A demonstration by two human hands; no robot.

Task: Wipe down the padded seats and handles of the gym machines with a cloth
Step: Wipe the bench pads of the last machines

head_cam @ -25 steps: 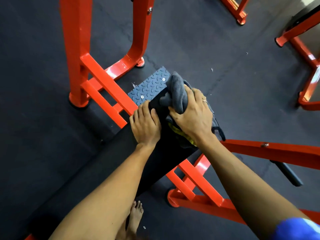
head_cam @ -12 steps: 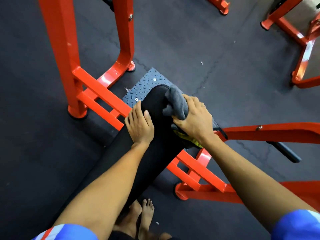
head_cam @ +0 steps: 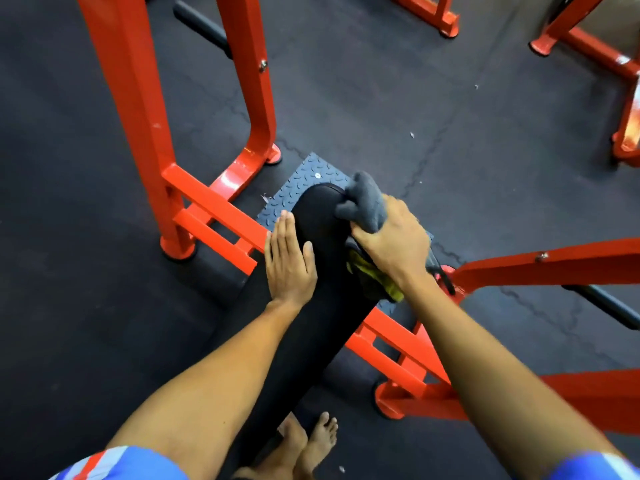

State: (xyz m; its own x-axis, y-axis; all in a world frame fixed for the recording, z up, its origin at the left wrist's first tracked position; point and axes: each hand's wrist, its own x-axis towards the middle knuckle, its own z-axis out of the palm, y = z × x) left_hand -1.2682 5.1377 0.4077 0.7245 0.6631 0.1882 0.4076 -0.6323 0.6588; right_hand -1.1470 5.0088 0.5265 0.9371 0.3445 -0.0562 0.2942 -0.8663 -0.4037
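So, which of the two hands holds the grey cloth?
The right hand: it grips the grey cloth against the black pad, while the left hand lies flat on the pad, empty.

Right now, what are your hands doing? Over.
Left hand flat on black pad. Right hand grips grey cloth at pad's end. Nothing in the way.

Black padded bench, grey cloth on its far end, left hand flat
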